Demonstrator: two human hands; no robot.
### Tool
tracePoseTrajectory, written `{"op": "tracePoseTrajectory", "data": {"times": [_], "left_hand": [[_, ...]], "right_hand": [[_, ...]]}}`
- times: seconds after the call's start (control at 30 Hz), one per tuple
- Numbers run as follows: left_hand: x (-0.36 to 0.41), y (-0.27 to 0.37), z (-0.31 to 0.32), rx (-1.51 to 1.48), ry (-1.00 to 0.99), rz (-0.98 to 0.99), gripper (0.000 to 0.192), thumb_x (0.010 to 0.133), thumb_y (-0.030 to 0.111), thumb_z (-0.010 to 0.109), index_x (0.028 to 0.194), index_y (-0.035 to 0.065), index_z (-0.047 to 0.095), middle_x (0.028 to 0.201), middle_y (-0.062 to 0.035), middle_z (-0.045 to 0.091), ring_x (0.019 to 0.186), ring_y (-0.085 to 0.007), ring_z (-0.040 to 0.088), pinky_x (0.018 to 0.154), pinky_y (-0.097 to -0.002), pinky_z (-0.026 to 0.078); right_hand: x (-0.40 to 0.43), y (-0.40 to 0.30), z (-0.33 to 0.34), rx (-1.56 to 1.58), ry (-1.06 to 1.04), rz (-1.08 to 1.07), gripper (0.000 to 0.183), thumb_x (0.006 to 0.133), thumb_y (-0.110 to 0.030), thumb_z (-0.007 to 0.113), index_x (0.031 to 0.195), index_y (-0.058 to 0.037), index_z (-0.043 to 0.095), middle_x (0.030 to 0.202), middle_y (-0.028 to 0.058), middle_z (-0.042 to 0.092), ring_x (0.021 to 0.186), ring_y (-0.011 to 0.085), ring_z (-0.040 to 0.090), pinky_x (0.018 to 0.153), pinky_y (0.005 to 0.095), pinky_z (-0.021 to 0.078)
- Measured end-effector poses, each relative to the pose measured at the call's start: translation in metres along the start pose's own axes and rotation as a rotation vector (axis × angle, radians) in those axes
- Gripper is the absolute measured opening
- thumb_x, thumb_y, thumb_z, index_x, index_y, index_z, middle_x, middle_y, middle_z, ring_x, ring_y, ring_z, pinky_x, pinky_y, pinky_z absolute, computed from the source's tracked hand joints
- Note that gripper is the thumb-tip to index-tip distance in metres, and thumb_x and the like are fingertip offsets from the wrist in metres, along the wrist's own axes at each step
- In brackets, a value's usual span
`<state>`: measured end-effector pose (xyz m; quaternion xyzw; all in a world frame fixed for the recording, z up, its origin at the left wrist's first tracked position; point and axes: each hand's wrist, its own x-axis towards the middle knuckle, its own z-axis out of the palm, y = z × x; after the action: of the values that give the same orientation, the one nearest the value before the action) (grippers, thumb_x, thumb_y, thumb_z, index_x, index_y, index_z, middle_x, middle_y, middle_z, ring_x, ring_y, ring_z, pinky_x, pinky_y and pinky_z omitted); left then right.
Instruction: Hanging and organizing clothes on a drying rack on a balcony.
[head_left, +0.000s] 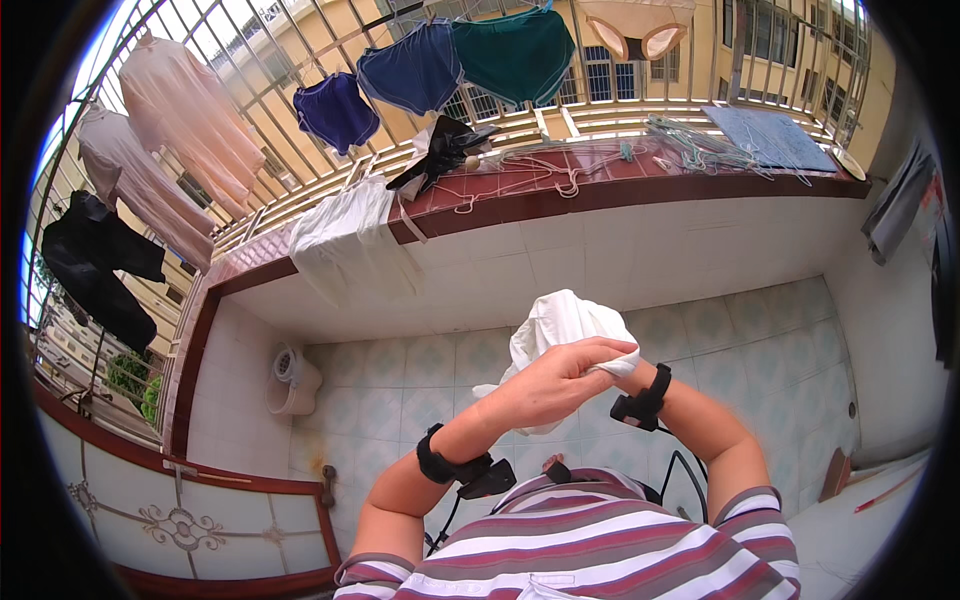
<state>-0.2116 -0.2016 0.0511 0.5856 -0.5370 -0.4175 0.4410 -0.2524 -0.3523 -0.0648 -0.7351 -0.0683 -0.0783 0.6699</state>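
A bunched white cloth garment (566, 322) is held up in front of my body, above the tiled floor. My left hand (551, 382) reaches across it from the left, with a fold of the cloth pinched between thumb and fingers. Only the wrist side of my right hand (637, 377) shows; the cloth and my left hand cover its fingers. The two hands meet at the cloth's right edge. Black straps with small devices are around my left wrist (442, 457) and right wrist (654, 394).
A red-tiled ledge (517, 191) ahead carries clothes hangers (555, 166), a blue board (765, 139) and a draped white cloth (345, 232). Clothes such as a green pair of shorts (514, 56) hang by the window bars. A white bucket (292, 386) stands at left; a cabinet (187, 517) is nearer.
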Motion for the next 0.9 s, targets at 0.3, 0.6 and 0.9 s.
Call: {"op": "tracePoseTrajectory", "data": {"times": [0.3,0.6,0.9], "left_hand": [[-0.043,-0.049,-0.020,-0.188,0.277,-0.245,0.030,0.093,0.016,0.056,0.121,0.0042,0.056,0.121,-0.0065,0.055,0.099,-0.0135,0.056,0.084,-0.0274,0.048],[-0.008,-0.089,-0.004,-0.774,0.414,0.036,0.052,0.099,0.045,0.030,0.127,0.0044,0.047,0.118,-0.0059,0.056,0.105,-0.0128,0.054,0.094,-0.0317,0.042],[-0.009,-0.083,-0.019,0.157,-0.098,-0.038,0.035,0.076,0.019,0.061,0.106,0.0024,0.063,0.116,-0.0095,0.057,0.089,-0.0137,0.055,0.077,-0.0312,0.047]], "right_hand": [[-0.016,-0.043,-0.042,0.332,0.003,0.060,0.058,0.084,-0.021,0.067,0.133,-0.0052,0.041,0.125,0.0058,0.052,0.111,0.0163,0.051,0.098,0.0318,0.0418],[-0.034,-0.083,-0.023,-0.493,0.023,0.058,0.068,0.079,-0.018,0.071,0.137,-0.0042,0.038,0.131,0.0046,0.047,0.116,0.0149,0.047,0.104,0.0261,0.0323],[-0.060,-0.068,-0.026,-0.415,-0.001,0.224,0.070,0.078,-0.020,0.073,0.137,-0.0036,0.038,0.132,0.0050,0.047,0.116,0.0151,0.046,0.104,0.0250,0.0313]]}}
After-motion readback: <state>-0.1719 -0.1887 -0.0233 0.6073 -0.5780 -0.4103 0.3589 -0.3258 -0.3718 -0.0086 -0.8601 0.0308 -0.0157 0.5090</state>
